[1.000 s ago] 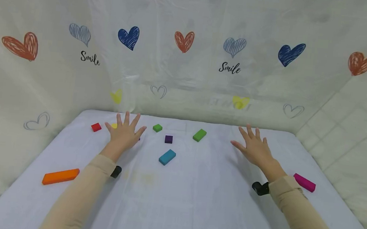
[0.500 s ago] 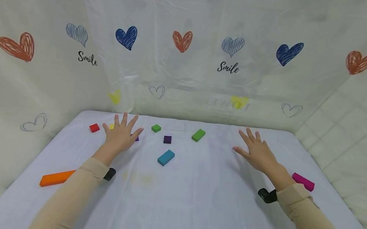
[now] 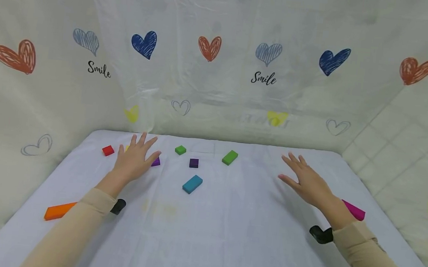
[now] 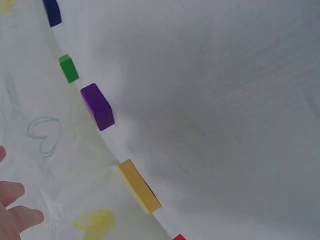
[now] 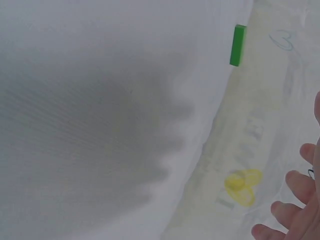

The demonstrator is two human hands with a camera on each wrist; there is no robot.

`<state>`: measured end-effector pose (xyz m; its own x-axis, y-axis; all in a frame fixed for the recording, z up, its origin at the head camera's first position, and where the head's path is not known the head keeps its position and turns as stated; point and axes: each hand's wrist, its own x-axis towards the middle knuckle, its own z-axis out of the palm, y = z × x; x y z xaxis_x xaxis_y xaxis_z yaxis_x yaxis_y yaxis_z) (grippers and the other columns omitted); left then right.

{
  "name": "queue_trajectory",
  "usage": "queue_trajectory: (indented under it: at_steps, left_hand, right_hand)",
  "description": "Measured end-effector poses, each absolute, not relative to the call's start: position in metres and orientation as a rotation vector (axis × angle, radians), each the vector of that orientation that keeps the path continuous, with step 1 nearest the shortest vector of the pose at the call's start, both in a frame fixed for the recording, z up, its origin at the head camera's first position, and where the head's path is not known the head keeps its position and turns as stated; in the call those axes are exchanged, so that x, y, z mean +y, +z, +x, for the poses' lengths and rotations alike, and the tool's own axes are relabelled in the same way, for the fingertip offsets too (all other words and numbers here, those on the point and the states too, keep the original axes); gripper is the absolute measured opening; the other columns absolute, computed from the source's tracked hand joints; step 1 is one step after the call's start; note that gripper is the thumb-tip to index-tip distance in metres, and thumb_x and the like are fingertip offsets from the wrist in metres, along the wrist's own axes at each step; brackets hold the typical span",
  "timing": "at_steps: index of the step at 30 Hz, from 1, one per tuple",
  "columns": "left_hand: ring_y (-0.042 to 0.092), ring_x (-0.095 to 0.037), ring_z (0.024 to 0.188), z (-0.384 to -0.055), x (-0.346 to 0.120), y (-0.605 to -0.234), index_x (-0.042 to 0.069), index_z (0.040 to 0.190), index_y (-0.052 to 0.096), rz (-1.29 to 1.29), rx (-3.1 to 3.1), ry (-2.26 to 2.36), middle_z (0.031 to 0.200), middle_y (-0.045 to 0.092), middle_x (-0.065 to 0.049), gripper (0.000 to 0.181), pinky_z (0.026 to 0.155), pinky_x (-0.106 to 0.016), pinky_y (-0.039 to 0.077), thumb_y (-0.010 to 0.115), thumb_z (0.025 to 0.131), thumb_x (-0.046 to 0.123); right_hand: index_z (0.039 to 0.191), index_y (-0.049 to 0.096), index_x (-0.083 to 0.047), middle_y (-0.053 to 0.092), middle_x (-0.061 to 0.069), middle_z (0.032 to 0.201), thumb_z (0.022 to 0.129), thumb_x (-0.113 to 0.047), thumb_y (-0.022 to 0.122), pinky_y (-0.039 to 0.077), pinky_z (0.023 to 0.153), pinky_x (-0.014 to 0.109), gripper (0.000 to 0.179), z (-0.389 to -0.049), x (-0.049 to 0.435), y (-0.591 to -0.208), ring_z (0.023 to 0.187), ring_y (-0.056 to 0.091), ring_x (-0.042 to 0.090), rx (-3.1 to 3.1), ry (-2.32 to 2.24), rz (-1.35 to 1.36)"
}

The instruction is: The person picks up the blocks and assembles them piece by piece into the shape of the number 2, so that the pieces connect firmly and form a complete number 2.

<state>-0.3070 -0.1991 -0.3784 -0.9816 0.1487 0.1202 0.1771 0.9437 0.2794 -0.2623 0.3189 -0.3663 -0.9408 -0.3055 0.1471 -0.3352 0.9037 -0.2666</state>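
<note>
My left hand [image 3: 132,161] hovers over the left part of the table with fingers spread, holding nothing. Behind it, partly covered in the head view, are a purple block [image 4: 98,107] and a yellow block [image 4: 139,186]. A red block [image 3: 108,151] lies just left of its fingers. My right hand [image 3: 308,182] is held over the right side, fingers extended, also holding nothing. A magenta block [image 3: 354,210] is partly hidden behind the right wrist. Midway between the hands lie a blue block [image 3: 192,184], a dark purple block [image 3: 194,163] and two green blocks, one small [image 3: 180,150], one longer [image 3: 229,157].
An orange block [image 3: 59,211] lies at the left, partly covered by the left sleeve. The white-covered table [image 3: 203,244] meets a pale curtain [image 3: 241,15] printed with hearts along its far edge. Dark wrist cameras sit below both hands.
Both hands have drawn back a little and spread apart, the left going left and the right going right. More of the purple block shows now; the orange and magenta blocks are more covered.
</note>
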Motion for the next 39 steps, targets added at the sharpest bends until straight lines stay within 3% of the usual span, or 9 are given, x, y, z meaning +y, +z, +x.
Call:
queue_trajectory:
  at_steps: [7,16,23,27,35,36,38,39]
  left_hand:
    - [0.009,-0.048,0.152,-0.302,-0.21,-0.374,0.016,0.162,0.031,-0.343,-2.956,-0.465,0.168,0.016,-0.02,0.066,0.113,-0.074,0.006,0.047,0.106,0.047]
    - [0.024,-0.042,0.151,-0.287,-0.23,-0.367,0.017,0.158,0.041,-0.452,-2.909,-0.529,0.162,0.034,-0.016,0.059,0.114,-0.067,0.023,0.052,0.106,0.043]
    - [0.044,-0.043,0.139,-0.279,-0.246,-0.365,0.018,0.154,0.047,-0.496,-2.894,-0.562,0.152,0.05,-0.017,0.056,0.106,-0.065,0.038,0.049,0.107,0.048]
    - [0.055,-0.041,0.128,-0.274,-0.256,-0.364,0.02,0.153,0.049,-0.499,-2.91,-0.605,0.147,0.057,-0.012,0.056,0.097,-0.063,0.045,0.048,0.106,0.051]
    - [0.056,-0.042,0.127,-0.263,-0.274,-0.363,0.015,0.148,0.055,-0.478,-2.925,-0.625,0.144,0.058,-0.016,0.054,0.098,-0.063,0.045,0.053,0.105,0.048]
    - [0.055,-0.043,0.127,-0.262,-0.276,-0.363,0.013,0.147,0.056,-0.476,-2.932,-0.631,0.143,0.059,-0.018,0.053,0.099,-0.064,0.044,0.054,0.105,0.047]
    - [0.055,-0.043,0.127,-0.26,-0.281,-0.364,0.011,0.144,0.059,-0.483,-2.937,-0.662,0.14,0.06,-0.019,0.051,0.101,-0.065,0.043,0.058,0.104,0.044]
    - [0.055,-0.044,0.126,-0.259,-0.283,-0.365,0.011,0.143,0.06,-0.486,-2.942,-0.674,0.138,0.061,-0.02,0.051,0.1,-0.065,0.043,0.06,0.103,0.043]
  right_hand:
    - [0.16,0.034,-0.009,0.023,0.017,0.167,0.104,-0.053,0.053,0.032,0.106,0.072,0.074,-0.252,0.325,-0.364,0.152,0.016,0.043,-2.949,0.454,0.513]
    - [0.155,0.042,-0.008,0.034,0.019,0.162,0.104,-0.046,0.058,0.033,0.106,0.07,0.065,-0.242,0.338,-0.363,0.148,0.028,0.045,-2.867,0.465,0.544]
    - [0.15,0.049,-0.004,0.043,0.022,0.156,0.102,-0.036,0.065,0.037,0.104,0.066,0.059,-0.235,0.351,-0.366,0.139,0.041,0.049,-2.803,0.496,0.592]
    - [0.149,0.05,-0.005,0.046,0.023,0.153,0.102,-0.036,0.065,0.039,0.103,0.065,0.059,-0.231,0.359,-0.367,0.136,0.045,0.049,-2.818,0.522,0.573]
    - [0.146,0.054,-0.005,0.054,0.025,0.144,0.1,-0.032,0.068,0.046,0.094,0.062,0.055,-0.224,0.378,-0.369,0.125,0.055,0.049,-2.783,0.506,0.533]
    - [0.146,0.055,-0.005,0.055,0.024,0.143,0.1,-0.032,0.068,0.048,0.092,0.06,0.054,-0.223,0.381,-0.37,0.122,0.058,0.046,-2.779,0.494,0.522]
    - [0.145,0.056,-0.006,0.059,0.024,0.14,0.1,-0.031,0.069,0.053,0.08,0.048,0.053,-0.221,0.387,-0.371,0.091,0.067,0.032,-2.772,0.494,0.502]
    - [0.144,0.056,-0.006,0.06,0.024,0.137,0.1,-0.031,0.069,0.051,0.073,0.042,0.052,-0.22,0.391,-0.372,0.075,0.063,0.023,-2.767,0.498,0.496]
